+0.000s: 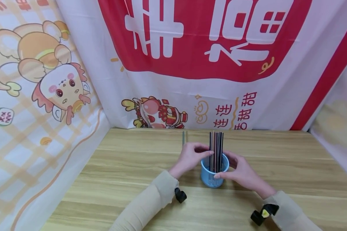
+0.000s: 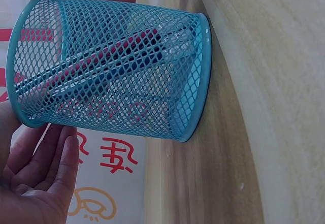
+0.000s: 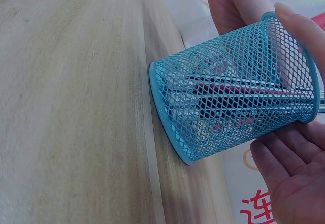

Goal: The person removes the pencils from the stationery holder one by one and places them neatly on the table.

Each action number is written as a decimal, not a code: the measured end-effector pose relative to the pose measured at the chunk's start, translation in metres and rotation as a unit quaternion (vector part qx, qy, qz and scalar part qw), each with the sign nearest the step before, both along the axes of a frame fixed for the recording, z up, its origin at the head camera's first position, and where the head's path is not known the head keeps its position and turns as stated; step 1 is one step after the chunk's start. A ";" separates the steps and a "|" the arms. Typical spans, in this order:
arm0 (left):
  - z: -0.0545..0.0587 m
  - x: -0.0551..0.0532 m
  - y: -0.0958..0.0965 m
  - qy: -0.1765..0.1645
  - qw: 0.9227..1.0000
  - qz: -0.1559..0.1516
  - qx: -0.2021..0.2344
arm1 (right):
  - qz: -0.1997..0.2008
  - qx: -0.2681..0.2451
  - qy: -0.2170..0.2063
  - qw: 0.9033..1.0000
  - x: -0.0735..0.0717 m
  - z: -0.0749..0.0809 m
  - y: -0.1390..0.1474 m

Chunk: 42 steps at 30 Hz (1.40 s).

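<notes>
A light-blue mesh pen holder [image 1: 212, 182] stands upright on the wooden table. Slim pen-like sticks [image 1: 216, 144], mostly dark with a reddish one, rise from it; their lower ends look clear through the mesh [image 2: 170, 51]. My right hand [image 1: 242, 171] holds the holder from the right, thumb at the near rim and fingers round the far side. From the left, my left hand [image 1: 190, 158] reaches to the sticks, its thumb against them above the rim. Several of its fingers [image 2: 53, 165] lie outside the mesh; whether they pinch anything is hidden.
Two thin sticks, one greenish [image 1: 183, 137] and one brownish [image 1: 187, 136], lie on the table [image 1: 133, 179] beyond my left hand. A printed cloth [image 1: 202, 73] hangs along the table's back edge, and another [image 1: 26, 106] along the left side.
</notes>
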<state>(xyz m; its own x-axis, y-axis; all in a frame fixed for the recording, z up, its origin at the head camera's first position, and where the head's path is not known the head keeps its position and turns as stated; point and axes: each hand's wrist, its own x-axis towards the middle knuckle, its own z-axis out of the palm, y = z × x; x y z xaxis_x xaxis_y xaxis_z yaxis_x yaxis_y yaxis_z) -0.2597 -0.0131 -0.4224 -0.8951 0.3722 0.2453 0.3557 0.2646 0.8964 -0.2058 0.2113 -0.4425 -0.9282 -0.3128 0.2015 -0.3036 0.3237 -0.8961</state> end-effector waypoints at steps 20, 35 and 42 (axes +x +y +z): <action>0.020 -0.007 -0.002 0.001 0.999 0.031 0.033 | -0.009 0.009 0.001 1.000 0.000 0.000 0.000; 0.039 -0.008 -0.009 0.010 0.995 0.060 0.082 | -0.016 0.019 -0.008 1.000 0.002 0.002 -0.001; 0.046 -0.010 -0.010 -0.003 0.984 0.064 0.167 | -0.016 0.020 -0.010 1.000 0.002 0.002 0.000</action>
<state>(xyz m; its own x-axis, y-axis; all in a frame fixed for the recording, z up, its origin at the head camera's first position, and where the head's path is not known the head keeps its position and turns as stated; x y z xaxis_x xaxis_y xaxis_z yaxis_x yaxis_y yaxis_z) -0.2700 -0.0235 -0.3763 -0.9310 0.1566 0.3297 0.3333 -0.0036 0.9428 -0.2042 0.2109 -0.4406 -0.9415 -0.2907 0.1703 -0.2746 0.3691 -0.8879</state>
